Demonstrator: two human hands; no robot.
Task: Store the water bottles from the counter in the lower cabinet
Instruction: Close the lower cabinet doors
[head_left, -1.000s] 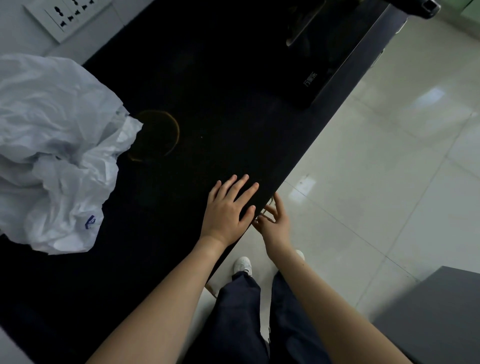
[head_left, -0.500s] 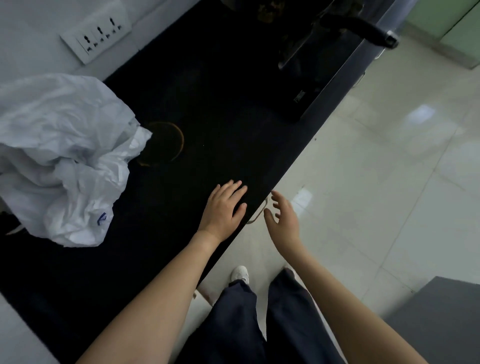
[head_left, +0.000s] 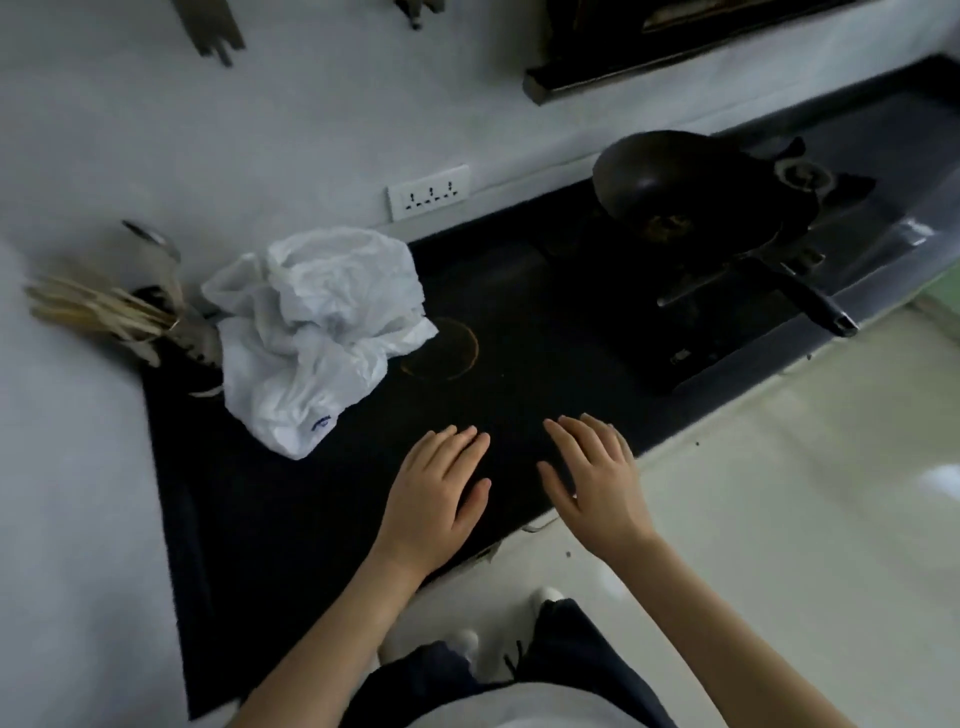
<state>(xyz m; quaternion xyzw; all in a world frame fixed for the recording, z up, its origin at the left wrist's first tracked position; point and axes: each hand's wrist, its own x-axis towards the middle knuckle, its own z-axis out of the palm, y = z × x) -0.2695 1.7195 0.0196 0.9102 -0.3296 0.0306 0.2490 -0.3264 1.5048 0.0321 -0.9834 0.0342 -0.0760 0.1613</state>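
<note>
No water bottle shows anywhere in the head view. My left hand (head_left: 441, 493) lies flat, fingers spread, on the black counter (head_left: 545, 322) near its front edge. My right hand (head_left: 597, 478) rests palm down beside it, right at the counter's edge, and holds nothing. The lower cabinet is hidden under the counter. A faint ring mark (head_left: 440, 349) shows on the counter just beyond my hands.
A crumpled white plastic bag (head_left: 317, 332) lies on the counter's left part. Behind it stands a holder with chopsticks (head_left: 109, 312). A black wok (head_left: 696, 192) sits on the stove at the right, its handle (head_left: 810, 301) pointing toward the pale tiled floor (head_left: 779, 493). A wall socket (head_left: 429, 198) is above.
The view has lifted, bringing the wall, wok and chopstick holder into sight. My right hand has come up from below the counter edge onto the counter beside my left hand.
</note>
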